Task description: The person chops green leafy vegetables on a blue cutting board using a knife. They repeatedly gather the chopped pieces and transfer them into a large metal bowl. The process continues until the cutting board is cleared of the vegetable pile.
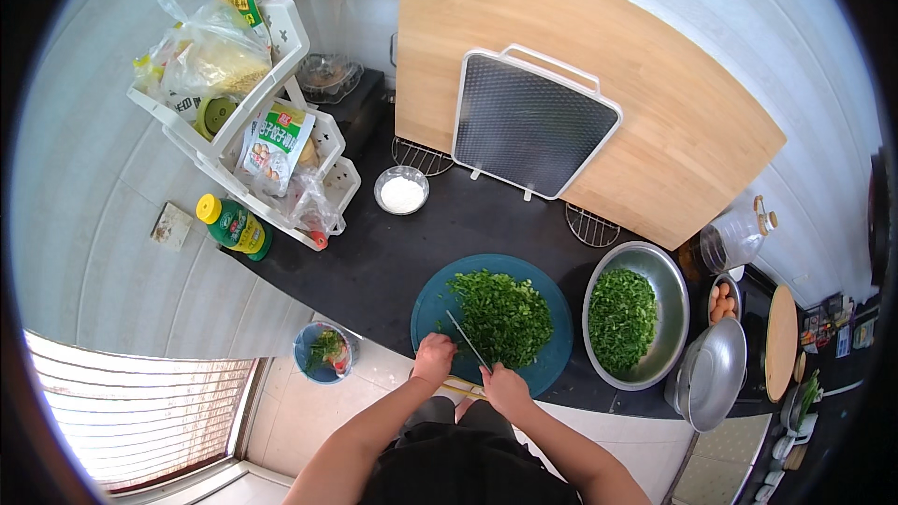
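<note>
Both hands work the board [552, 355]: right hand [506, 388] grips a knife [467, 339], left hand [434, 356] curled closed, steadying chopped greens [500, 316] for cutting.

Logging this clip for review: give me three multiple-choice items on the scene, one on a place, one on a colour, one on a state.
1. Where is the steel bowl of greens?
A. right of the cutting board
B. on the floor
C. on the rack

2. What colour is the cutting board?
A. red
B. teal
C. white

3. What does the right hand hold?
A. nothing
B. a spoon
C. a knife

Answers: 1 A, the bowl stands on the dark counter beside the board's right edge. 2 B, its bare rim is teal. 3 C, the blade runs from that hand into the chopped greens, while the left hand rests at the board's edge.
</note>
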{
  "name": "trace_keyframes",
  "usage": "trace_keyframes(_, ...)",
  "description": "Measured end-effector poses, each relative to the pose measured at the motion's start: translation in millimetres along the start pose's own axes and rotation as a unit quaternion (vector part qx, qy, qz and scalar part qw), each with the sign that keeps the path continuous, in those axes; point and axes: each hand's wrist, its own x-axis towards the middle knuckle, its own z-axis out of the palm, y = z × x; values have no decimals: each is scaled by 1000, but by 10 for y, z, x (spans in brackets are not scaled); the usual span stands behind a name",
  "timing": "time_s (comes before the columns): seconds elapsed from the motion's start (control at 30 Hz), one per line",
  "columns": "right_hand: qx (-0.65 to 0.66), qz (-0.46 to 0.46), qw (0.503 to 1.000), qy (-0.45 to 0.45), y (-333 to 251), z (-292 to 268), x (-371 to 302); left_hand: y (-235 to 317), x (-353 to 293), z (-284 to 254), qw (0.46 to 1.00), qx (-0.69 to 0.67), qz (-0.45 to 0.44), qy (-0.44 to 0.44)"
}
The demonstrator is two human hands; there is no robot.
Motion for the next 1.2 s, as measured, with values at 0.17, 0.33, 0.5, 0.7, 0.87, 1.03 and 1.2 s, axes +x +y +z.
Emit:
trace_keyframes(0.17, -26, -5, 999, -26, -63, 192, 262, -6, 25, 18, 999, 6, 34, -19)
trace_keyframes(0.33, 41, 20, 998, 37, -208, 192, 530, 67, -38, 1, 995, 80, 57, -34)
trace_keyframes(0.5, 140, 65, 987, 55, -54, -106, 393, 173, -54, -83, 996, 77, 39, -9)
trace_keyframes(0.7, 47, 22, 999, 5, -10, -170, 133, 66, -59, -22, 998, 58, 13, -32)
trace_keyframes(0.87, -19, 1, 999, -26, 46, 35, 98, 46, -73, 36, 998, 53, 6, -39)
trace_keyframes(1.03, -48, 6, 996, -69, -181, 181, 284, 63, -84, 64, 999, 25, 43, 6)
trace_keyframes(1.2, -32, -35, 998, 32, -268, 240, 515, 162, -36, -56, 998, 52, 38, -15)
